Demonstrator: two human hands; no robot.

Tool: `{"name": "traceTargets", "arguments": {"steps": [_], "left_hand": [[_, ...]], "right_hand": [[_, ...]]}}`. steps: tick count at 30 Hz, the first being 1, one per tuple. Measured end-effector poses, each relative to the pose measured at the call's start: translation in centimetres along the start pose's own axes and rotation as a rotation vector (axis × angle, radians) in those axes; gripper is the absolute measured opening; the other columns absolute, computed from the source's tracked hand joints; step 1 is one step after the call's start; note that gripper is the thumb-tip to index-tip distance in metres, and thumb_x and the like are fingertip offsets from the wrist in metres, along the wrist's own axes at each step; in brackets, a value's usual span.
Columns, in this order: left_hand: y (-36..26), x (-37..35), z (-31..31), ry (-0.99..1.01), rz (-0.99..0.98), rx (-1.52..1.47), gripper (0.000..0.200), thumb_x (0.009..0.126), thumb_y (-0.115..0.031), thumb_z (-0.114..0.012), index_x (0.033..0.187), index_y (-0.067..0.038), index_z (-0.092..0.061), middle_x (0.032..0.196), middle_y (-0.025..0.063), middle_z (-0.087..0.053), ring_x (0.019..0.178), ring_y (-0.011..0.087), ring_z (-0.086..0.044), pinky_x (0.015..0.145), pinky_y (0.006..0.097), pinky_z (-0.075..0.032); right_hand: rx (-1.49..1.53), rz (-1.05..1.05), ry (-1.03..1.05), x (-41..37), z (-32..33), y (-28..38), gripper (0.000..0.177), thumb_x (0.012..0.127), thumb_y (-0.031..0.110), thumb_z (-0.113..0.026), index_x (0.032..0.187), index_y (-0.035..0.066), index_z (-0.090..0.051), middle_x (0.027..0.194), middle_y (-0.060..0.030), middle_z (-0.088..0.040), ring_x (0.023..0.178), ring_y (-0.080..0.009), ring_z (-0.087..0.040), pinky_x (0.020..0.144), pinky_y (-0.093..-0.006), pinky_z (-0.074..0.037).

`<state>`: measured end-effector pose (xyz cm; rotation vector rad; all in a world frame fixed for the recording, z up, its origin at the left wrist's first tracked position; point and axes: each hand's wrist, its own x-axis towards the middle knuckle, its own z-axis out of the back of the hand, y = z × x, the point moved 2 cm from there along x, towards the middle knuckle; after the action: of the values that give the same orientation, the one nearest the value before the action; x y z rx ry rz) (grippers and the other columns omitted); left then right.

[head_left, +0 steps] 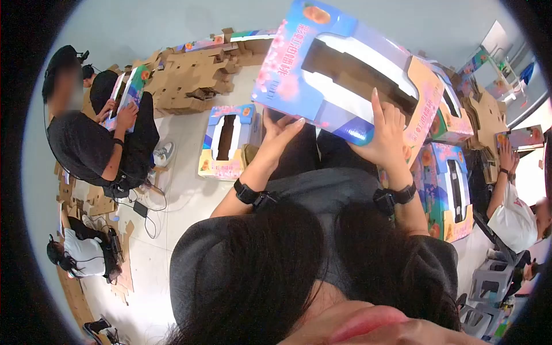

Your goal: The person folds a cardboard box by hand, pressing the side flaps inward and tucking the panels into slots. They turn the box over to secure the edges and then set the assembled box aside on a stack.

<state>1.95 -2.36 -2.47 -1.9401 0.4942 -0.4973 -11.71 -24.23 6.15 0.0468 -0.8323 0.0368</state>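
Observation:
A printed cardboard carton [345,131], blue, pink and orange with peach pictures, is tilted in front of me. Its top has a long opening between white inner flaps, and brown board shows inside. My left hand [280,133] supports the near left edge, with the fingers partly hidden beneath it. At the near right corner, my right hand [386,135] grips the carton, the index finger raised along the side and the other fingers bent over the edge. Both wrists wear black straps. A similar carton [209,141] stands on the floor to the left, close to my left forearm.
More printed cartons [428,172] stand at my right. Flattened brown cardboard [184,80] lies piled along the back wall. A co-worker [86,138] on the left handles another carton; a person in white [514,218] works at the right. Cables [150,221] trail over the floor; grey stools [491,280] stand lower right.

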Motion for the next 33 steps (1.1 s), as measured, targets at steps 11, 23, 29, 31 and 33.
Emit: {"name": "traceTargets", "arguments": {"steps": [11,23,29,31,33], "left_hand": [[2.7,1.0,1.3,0.139,0.161,-0.101,0.059,0.098,-0.023,-0.067,0.143,-0.010,-0.033,0.125,0.0078,-0.058,0.111,0.0212,-0.061,0.091,0.0362,-0.049],[4.3,1.5,1.5,0.102,0.091,-0.101,0.051,0.098,-0.026,-0.067,0.137,-0.011,-0.039,0.117,0.0069,-0.060,0.103,0.0186,-0.061,0.088,0.0338,-0.049],[3.3,1.5,0.1,0.109,0.062,-0.142,0.050,0.097,-0.029,-0.068,0.136,-0.012,-0.041,0.115,0.0068,-0.062,0.104,0.0184,-0.062,0.090,0.0345,-0.049],[3.6,1.2,0.1,0.127,0.055,-0.140,0.045,0.097,-0.028,-0.067,0.133,-0.010,-0.045,0.114,0.0072,-0.063,0.105,0.0188,-0.063,0.091,0.0355,-0.049],[4.1,1.4,0.7,0.144,0.053,-0.117,0.041,0.098,-0.027,-0.066,0.130,-0.009,-0.049,0.113,0.0076,-0.065,0.105,0.0194,-0.064,0.093,0.0367,-0.050]], "right_hand": [[-0.073,0.049,-0.006,-1.2,0.0,3.4,0.100,0.066,0.063,-0.079,0.148,0.012,-0.051,0.105,-0.0098,-0.056,0.097,-0.0278,-0.051,0.089,-0.0432,-0.037],[-0.050,0.048,-0.039,-0.5,-0.4,2.7,0.087,0.071,0.060,-0.078,0.140,0.010,-0.059,0.098,-0.0072,-0.058,0.090,-0.0245,-0.053,0.081,-0.0385,-0.037],[-0.037,0.027,-0.032,-0.1,-0.3,2.2,0.081,0.073,0.059,-0.077,0.136,0.011,-0.063,0.096,-0.0062,-0.058,0.089,-0.0239,-0.054,0.080,-0.0378,-0.038],[-0.041,0.025,-0.037,-0.4,-0.4,2.1,0.080,0.073,0.059,-0.077,0.136,0.011,-0.063,0.096,-0.0061,-0.058,0.089,-0.0240,-0.054,0.080,-0.0378,-0.038],[-0.048,0.027,-0.047,-0.7,-0.4,2.1,0.078,0.073,0.057,-0.078,0.135,0.013,-0.064,0.096,-0.0052,-0.058,0.088,-0.0234,-0.055,0.080,-0.0377,-0.038]]}}
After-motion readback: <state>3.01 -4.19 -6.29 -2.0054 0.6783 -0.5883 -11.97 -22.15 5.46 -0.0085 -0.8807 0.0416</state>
